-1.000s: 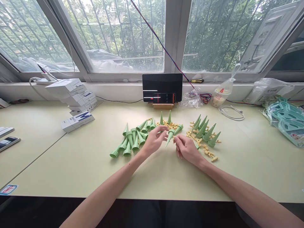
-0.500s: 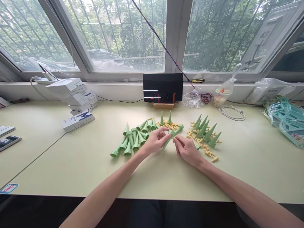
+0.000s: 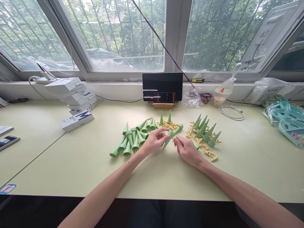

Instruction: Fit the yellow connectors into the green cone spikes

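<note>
My left hand (image 3: 156, 141) is closed on a green plastic watering spike (image 3: 165, 144), its pointed end slanting down to the left. My right hand (image 3: 187, 148) pinches a small yellow plastic valve (image 3: 173, 139) close beside that spike; its far part is hidden by the fingers. Left of my hands lies a pile of green spikes (image 3: 129, 137). More spikes (image 3: 206, 130) stand or lean among yellow valves (image 3: 210, 154) on the right. Behind my hands, two upright spikes (image 3: 169, 116) stand by a heap of yellow valves (image 3: 169, 125).
A tablet (image 3: 162, 83) with a phone (image 3: 164, 97) before it stands at the window. White boxes (image 3: 78, 120) are stacked at the left. A white cable (image 3: 231, 113), a bagged cup (image 3: 220, 95) and bagged turquoise plastic items (image 3: 285, 117) lie at the right.
Hardly anything differs. Both hands keep almost the same place and grip, and the whole view has shifted very slightly.
</note>
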`<control>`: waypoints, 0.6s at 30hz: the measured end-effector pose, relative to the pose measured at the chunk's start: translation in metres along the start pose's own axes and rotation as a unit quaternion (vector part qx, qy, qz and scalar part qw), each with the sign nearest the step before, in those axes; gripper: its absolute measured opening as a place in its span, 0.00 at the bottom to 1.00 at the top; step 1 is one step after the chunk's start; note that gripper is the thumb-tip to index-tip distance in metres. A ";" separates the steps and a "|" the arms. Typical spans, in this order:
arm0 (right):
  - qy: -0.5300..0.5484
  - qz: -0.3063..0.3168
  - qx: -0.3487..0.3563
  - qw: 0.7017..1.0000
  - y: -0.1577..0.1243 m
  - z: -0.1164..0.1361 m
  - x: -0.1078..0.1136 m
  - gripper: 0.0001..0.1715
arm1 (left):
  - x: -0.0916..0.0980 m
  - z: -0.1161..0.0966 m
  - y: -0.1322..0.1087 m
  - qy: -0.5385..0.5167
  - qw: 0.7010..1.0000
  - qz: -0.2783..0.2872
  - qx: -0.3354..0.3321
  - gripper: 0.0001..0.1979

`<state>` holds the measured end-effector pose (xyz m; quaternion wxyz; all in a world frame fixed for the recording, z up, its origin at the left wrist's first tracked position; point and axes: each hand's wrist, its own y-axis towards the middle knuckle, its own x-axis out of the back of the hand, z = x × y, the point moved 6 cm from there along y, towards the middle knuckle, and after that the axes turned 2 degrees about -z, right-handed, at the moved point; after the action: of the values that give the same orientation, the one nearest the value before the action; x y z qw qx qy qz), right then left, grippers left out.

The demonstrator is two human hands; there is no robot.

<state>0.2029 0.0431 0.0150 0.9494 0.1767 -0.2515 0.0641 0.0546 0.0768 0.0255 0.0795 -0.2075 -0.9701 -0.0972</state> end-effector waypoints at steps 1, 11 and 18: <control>0.000 0.002 -0.001 1.000 0.000 0.000 0.000 0.21 | 0.000 -0.001 0.000 0.003 1.000 -0.003 -0.004 0.21; 0.064 0.022 -0.038 0.997 -0.001 -0.002 -0.002 0.23 | 0.000 -0.005 0.000 -0.002 0.999 -0.020 -0.042 0.20; 0.118 0.026 -0.056 0.991 0.000 -0.006 -0.004 0.24 | 0.001 -0.002 -0.003 -0.003 1.000 -0.016 -0.009 0.22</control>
<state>0.2016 0.0449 0.0081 0.9789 0.1080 -0.1451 0.0952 0.0526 0.0740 0.0267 0.0731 -0.1930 -0.9726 -0.1067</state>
